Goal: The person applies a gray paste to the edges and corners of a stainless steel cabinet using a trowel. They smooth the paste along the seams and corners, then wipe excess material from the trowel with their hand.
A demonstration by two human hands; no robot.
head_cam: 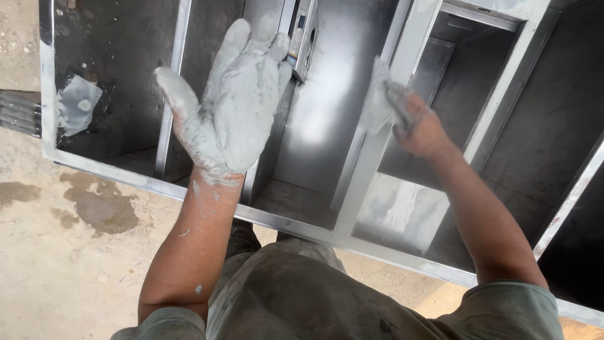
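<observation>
Paste-coated left hand (233,104) spread open, holding nothing; right hand (412,123) pinches a rag (379,97) against the steel frame's (371,151) upright bar.

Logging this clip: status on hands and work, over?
Left hand open, palm up, caked grey. Right hand shut on grey rag against steel frame bar. Nothing in the way.

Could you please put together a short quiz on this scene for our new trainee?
1. True or false: the left hand is held open and coated in grey paste.
2. What does the right hand press on the cabinet? A) cloth B) hammer C) brush
3. What lies under the cabinet?

Key: 1 true. 2 A. 3 A bare floor with damp stains.
</observation>
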